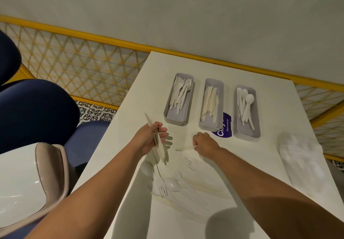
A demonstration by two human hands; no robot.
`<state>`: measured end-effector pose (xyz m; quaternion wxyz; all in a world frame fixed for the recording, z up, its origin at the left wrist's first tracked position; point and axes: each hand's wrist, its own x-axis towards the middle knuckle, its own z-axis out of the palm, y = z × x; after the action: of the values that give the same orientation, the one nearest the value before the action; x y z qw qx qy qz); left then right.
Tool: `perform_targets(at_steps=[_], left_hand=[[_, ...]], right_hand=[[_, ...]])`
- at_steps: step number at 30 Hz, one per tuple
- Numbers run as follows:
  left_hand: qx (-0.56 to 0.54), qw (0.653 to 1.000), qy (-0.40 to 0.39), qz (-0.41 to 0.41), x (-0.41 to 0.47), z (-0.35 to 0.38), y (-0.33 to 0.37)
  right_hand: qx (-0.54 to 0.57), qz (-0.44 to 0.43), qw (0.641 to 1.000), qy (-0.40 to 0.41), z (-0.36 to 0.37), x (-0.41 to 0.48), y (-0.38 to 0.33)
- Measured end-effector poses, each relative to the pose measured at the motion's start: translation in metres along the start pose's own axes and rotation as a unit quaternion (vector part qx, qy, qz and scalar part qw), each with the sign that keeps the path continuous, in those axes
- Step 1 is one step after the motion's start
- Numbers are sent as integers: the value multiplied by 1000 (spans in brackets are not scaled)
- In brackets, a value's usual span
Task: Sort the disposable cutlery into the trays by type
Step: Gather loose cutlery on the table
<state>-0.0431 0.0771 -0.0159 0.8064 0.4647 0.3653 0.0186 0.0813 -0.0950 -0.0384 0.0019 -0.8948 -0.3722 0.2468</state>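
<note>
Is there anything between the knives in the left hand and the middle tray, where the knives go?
Nothing visible. The table between the knives in the left hand and the knife tray is bare; the fork tray and right hand flank that path.

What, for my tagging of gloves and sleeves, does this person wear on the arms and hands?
Nothing visible. The left forearm and right forearm are bare to the frame edge, no sleeves. The left hand and right hand show no gloves, rings, watch or bands.
</note>
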Motion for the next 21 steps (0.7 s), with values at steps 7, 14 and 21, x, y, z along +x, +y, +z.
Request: perform_targets(at_steps=[7, 14, 21], left_hand=[[-25, 1000, -1, -20, -6, 4, -3], [-19, 999, 11, -31, -11, 24, -4], [-16, 999, -5, -27, -12, 43, 2]], right_hand=[[135, -9, 990, 36, -7, -10, -17], [408, -9, 908, 98, -39, -15, -61], [467, -16, 880, 87, -36, -20, -77]])
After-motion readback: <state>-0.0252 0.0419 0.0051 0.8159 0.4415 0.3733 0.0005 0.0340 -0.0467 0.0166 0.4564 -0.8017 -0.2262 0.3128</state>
